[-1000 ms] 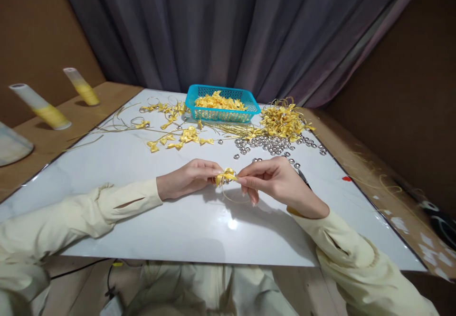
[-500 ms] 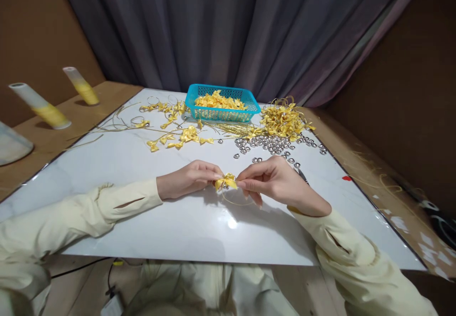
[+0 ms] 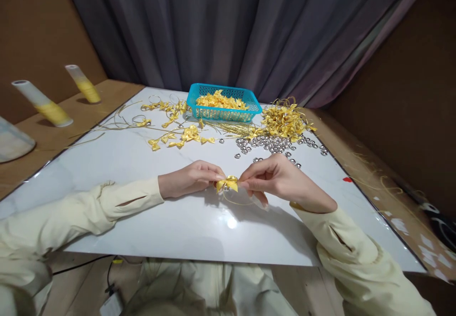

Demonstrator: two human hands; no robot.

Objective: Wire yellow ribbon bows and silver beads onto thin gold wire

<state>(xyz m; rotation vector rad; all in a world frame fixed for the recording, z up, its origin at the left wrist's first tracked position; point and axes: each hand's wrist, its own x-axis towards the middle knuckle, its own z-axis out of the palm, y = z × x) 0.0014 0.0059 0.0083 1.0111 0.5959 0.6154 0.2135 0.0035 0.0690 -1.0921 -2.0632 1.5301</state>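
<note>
- white counter (image 3: 185,235): glossy.
- blue basket (image 3: 255,112): at far edge, heaped with yellow ribbon pieces (image 3: 221,100).
- left hand (image 3: 194,178), right hand (image 3: 278,183): fingertips closed; yellow bow (image 3: 228,184) is gripped between them, over the near counter.
- thin cord (image 3: 237,204): looped below the bow; could be pulled slack if either pinch were eased.
- metal pieces (image 3: 270,143): strewn beyond the right hand; could be scattered if brushed by its knuckles.

A basket (image 3: 224,115) at the back of the tabletop (image 3: 178,233), bows (image 3: 221,100) in it, curtain (image 3: 199,31) behind; heap (image 3: 285,122) right of the basket, beads (image 3: 265,143) before the heap. Nearer the front, between left hand (image 3: 195,179) and right hand (image 3: 280,181), the held bow (image 3: 228,184).
</note>
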